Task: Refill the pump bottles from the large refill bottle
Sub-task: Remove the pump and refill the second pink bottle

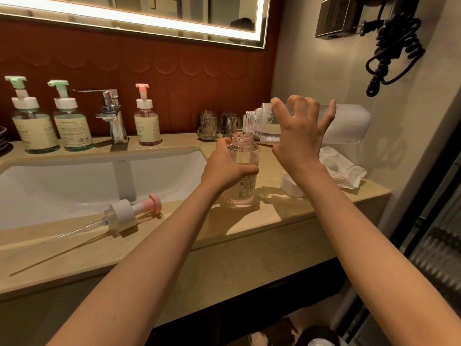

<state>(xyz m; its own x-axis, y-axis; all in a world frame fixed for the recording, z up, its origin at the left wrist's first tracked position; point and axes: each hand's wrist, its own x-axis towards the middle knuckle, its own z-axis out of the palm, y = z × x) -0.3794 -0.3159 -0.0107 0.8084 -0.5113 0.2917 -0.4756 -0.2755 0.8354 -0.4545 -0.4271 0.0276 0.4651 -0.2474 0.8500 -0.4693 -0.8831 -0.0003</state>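
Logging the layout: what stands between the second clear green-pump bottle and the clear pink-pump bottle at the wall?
A chrome lever tap, between that green-pump bottle and the pink-pump bottle, in the head view.

A sink [74, 181] is set in the counter's [287, 221] left part. Along the back edge, left to right, stand a pump bottle [33, 126], a second pump bottle [71, 126], the faucet [112, 116], a third pump bottle [147, 126] and two glasses [208, 126]. A loose pump head [122, 217] lies by the front edge. Right of the sink stands an open bottle [245, 186], with the large refill bottle [264, 121] tilted above its mouth. A cap [290, 186] and a crumpled tissue [341, 168] lie near the right edge.
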